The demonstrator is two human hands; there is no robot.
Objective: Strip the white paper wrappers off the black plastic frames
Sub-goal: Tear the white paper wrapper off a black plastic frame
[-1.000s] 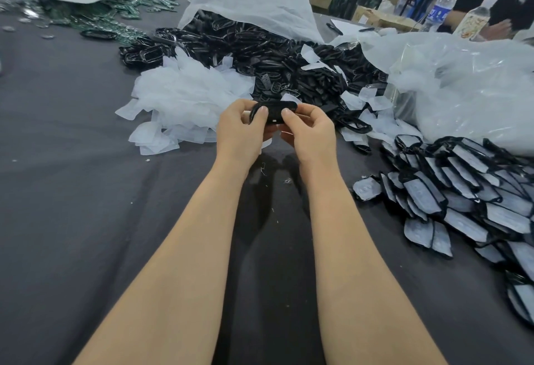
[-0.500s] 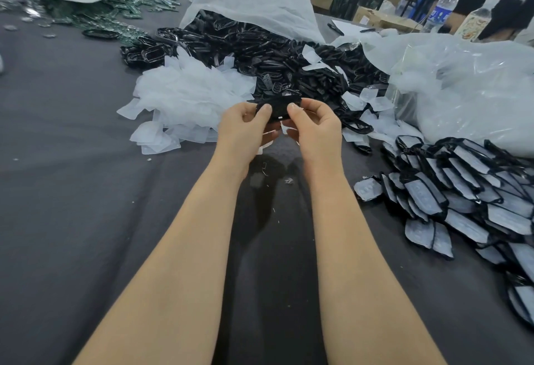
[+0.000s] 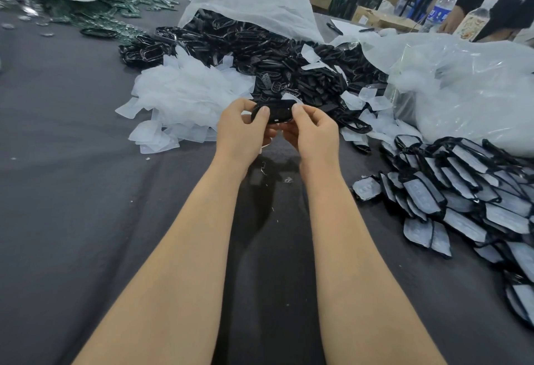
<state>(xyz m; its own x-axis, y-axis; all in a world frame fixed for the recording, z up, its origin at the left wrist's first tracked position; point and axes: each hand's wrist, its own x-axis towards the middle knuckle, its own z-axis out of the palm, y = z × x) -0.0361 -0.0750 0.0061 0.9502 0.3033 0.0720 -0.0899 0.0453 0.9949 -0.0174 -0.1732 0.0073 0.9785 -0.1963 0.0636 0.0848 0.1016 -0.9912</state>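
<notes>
Two hands, left hand (image 3: 239, 130) and right hand (image 3: 315, 130), hold one black frame (image 3: 277, 112). Two bottles: a blue-labelled bottle (image 3: 442, 9) and a pale-labelled bottle (image 3: 475, 18). One heap of white wrappers (image 3: 185, 96), one heap of bare frames (image 3: 260, 47) and one spread of wrapped frames (image 3: 462, 191), each too many to count.

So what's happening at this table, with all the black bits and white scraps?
A person is unwrapping parts by hand. The left hand and right hand pinch one oval black plastic frame above the dark grey table; its visible face looks bare. Loose white paper wrappers are piled to the left, a heap of bare black frames lies behind, and frames still in wrappers wait on the right.
</notes>
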